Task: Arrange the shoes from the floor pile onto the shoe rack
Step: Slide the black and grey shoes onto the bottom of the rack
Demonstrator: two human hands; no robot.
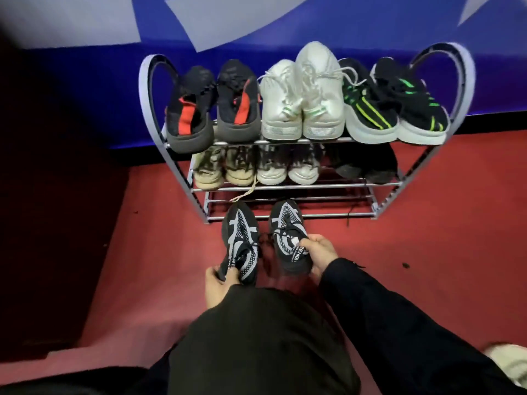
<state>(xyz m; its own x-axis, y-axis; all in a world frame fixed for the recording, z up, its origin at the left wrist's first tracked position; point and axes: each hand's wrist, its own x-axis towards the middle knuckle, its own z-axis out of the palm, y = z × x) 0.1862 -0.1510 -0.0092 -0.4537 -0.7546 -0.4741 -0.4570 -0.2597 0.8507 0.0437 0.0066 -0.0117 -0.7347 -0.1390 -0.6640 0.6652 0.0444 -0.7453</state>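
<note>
Black-and-grey knit sneakers: left sneaker (241,246), right sneaker (289,238), both in front of the rack, toes toward its bottom rails.
Left hand (218,285): fingers curled round the left sneaker's heel.
Right hand (320,253): fingers pinching the right sneaker's heel collar.
Silver metal three-tier shoe rack (285,185): against blue wall, on red floor (427,252).
Top tier: black-red pair (212,105), white pair (303,96), black-green pair (395,102).
Middle tier: beige pair (224,169), white-grey pair (288,168), dark pair (366,166), blurred.
</note>
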